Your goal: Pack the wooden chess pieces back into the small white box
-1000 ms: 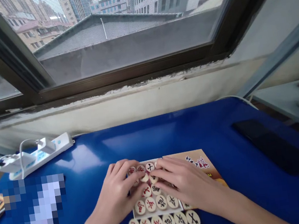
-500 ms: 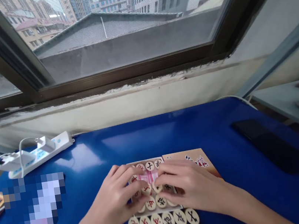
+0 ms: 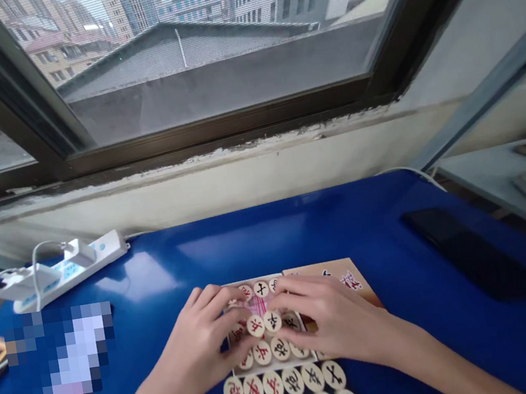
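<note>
A large window (image 3: pixel 221 114) stands beyond both hands, and the blue table (image 3: pixel 231 248) spreads beneath them. The left hand (image 3: pixel 203 337) and right hand (image 3: pixel 333 318) face each other over an open box (image 3: pixel 292 364); its printed lid (image 3: pixel 366 290) lies partly under the right hand. The white power strip (image 3: pixel 107 248) rests well beyond the left hand, to its left. Two rows of discs (image 3: pixel 273 385) lie just nearer than the box. Between thumb and fingers, the left hand grasps a red-marked disc (image 3: pixel 255 326), the right a black-marked disc (image 3: pixel 272 321), side by side over the box.
</note>
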Motion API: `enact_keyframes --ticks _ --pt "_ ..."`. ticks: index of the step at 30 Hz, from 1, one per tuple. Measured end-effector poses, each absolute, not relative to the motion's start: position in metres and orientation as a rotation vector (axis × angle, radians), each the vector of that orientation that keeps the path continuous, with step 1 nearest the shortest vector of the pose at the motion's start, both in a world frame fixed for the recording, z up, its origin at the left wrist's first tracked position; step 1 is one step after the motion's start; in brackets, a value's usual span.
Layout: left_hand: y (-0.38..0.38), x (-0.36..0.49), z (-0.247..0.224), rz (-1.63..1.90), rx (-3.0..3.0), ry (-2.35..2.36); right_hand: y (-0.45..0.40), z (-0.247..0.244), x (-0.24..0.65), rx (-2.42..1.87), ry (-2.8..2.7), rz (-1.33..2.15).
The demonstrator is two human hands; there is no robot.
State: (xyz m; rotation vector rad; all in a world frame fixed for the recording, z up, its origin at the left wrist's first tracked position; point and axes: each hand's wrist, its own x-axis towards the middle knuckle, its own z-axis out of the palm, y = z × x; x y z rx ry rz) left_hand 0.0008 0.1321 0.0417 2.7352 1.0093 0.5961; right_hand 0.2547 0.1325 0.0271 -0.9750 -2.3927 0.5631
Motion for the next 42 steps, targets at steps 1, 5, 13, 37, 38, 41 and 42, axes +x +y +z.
enact_keyframes --ticks 1,5,13,37,38,41,42 --pt "0.132 0.001 0.043 0.612 2.724 1.014 0.132 0.028 0.254 -0.976 -2.371 0.568" --pt "0.131 0.002 0.048 0.737 2.662 1.039 0.131 0.033 0.254 -0.976 -2.286 0.568" --pt "0.128 0.002 0.045 0.961 2.572 1.008 0.128 0.039 0.253 -0.870 -2.166 0.532" --pt "0.126 0.006 0.050 0.917 2.585 0.975 0.132 0.042 0.254 -0.835 -2.222 0.465" --pt "0.126 0.005 0.053 0.908 2.606 0.982 0.131 0.044 0.254 -0.845 -2.215 0.455" --pt "0.117 0.005 0.062 0.894 2.668 1.027 0.117 0.047 0.252 -0.942 -2.158 0.417" --pt "0.110 0.004 0.063 0.905 2.671 1.063 0.108 0.047 0.251 -0.979 -2.134 0.395"
